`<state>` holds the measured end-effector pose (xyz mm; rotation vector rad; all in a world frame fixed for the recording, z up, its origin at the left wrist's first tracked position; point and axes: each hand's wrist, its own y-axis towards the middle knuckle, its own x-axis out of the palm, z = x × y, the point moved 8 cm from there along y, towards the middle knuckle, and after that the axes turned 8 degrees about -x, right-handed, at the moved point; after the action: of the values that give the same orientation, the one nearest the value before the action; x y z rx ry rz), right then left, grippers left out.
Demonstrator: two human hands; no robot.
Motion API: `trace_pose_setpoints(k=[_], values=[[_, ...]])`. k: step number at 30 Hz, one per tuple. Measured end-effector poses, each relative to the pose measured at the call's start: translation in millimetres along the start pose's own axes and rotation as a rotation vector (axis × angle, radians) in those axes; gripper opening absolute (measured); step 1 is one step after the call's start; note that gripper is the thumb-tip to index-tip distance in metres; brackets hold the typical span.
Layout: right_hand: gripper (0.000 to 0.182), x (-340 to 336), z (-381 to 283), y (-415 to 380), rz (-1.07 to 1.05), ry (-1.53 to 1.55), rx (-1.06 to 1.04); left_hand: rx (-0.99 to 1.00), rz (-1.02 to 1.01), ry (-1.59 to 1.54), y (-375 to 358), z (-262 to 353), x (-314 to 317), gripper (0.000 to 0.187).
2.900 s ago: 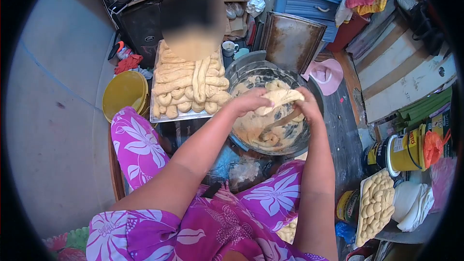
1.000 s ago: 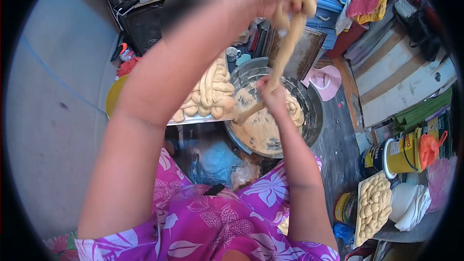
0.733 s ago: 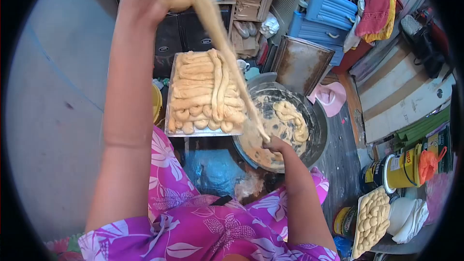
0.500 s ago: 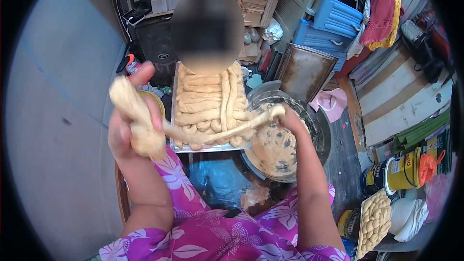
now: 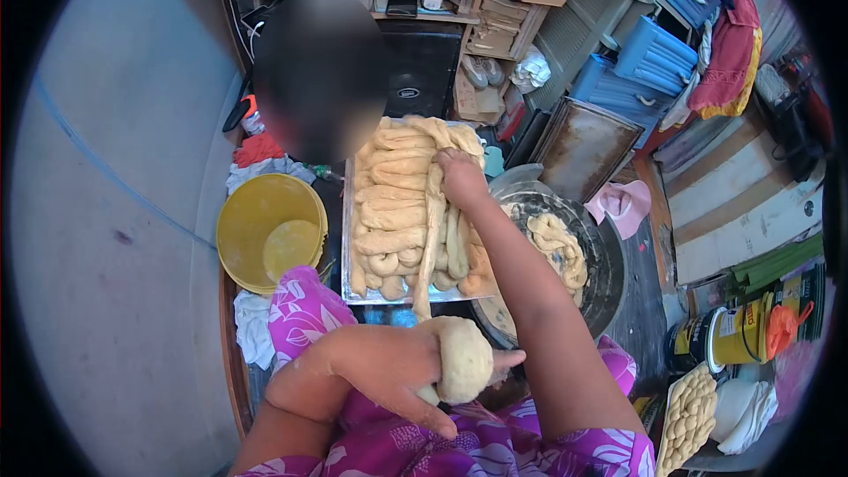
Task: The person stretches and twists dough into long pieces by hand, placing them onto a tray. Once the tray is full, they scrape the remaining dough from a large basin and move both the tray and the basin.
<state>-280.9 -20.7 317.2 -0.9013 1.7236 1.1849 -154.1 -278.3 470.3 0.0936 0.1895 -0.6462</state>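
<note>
My left hand (image 5: 384,367) is low in front of my lap, thumb stretched out, with a thick loop of dough (image 5: 465,360) wrapped over its fingers. From that loop a long dough strip (image 5: 431,238) runs up over the front of the metal tray (image 5: 380,299). Over the tray, my right hand (image 5: 462,178) is closed on the strip, fingers partly hidden. Rows of rolled dough (image 5: 389,196) cover the tray, some crosswise and some lengthwise at the right.
Right of the tray stands a dark basin (image 5: 609,287) with more dough inside. A yellow bucket (image 5: 231,238) is at the left. Another person sits behind the tray. A tray of dough pieces (image 5: 689,415), a paint bucket (image 5: 738,336) and a pink cap (image 5: 621,206) lie further right.
My left hand has come down and right with its dough, toward my lap. My right hand has moved from above the basin to the tray, laying the strip lengthwise there.
</note>
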Motion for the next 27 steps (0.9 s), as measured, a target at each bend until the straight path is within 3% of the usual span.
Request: trace_pose_setpoints(k=[1, 4, 5, 7, 9, 11, 12, 15, 16, 18, 20, 22, 24, 27], values=[[0.037, 0, -2, 4, -0.005, 0.001, -0.005, 0.051, -0.004, 0.036, -1, 0, 1, 0.090], [0.034, -10, -13, 12, -0.293, -0.079, 0.111, -0.025, -0.099, -0.009, -3, -8, 3, 0.091], [0.034, -4, -9, 21, -0.297, -0.077, 0.114, -0.040, -0.128, -0.020, -3, -10, 4, 0.092], [0.033, -7, -1, 42, -0.041, 0.077, 0.124, -0.030, -0.147, -0.036, -2, -20, 9, 0.093], [0.034, 4, -13, 54, -0.056, 0.131, 0.080, -0.019, -0.164, -0.047, 2, -23, 12, 0.094], [0.046, 27, -32, 60, -0.169, -0.180, -0.130, 0.016, -0.249, -0.106, 4, -16, 16, 0.095], [0.053, 37, -17, 59, -0.290, -0.169, -0.014, 0.015, -0.256, -0.102, 4, -14, 14, 0.095], [0.053, 32, 0, 58, -0.179, -0.117, 0.144, 0.060, -0.275, -0.026, 2, -6, 11, 0.095], [0.053, 28, -2, 52, -0.177, -0.116, 0.149, 0.081, -0.220, -0.157, -1, -3, 3, 0.095], [0.052, 0, -37, 27, 0.021, 0.150, -0.115, 0.100, -0.166, -0.284, -7, -1, -5, 0.095], [0.049, -1, -69, -27, -0.201, 0.570, -0.146, 0.045, 0.115, -0.552, -13, -13, -30, 0.095], [0.044, 23, -80, -85, -0.402, 0.401, -0.260, 0.048, 0.393, -0.495, -18, -28, -73, 0.092], [0.038, 1, -80, -112, -0.305, 0.482, -0.154, -0.017, 0.712, -0.299, -21, -28, -131, 0.077], [0.036, -13, -78, -127, -0.232, 0.505, -0.089, -0.211, 0.886, -0.067, -9, -61, -216, 0.057]])
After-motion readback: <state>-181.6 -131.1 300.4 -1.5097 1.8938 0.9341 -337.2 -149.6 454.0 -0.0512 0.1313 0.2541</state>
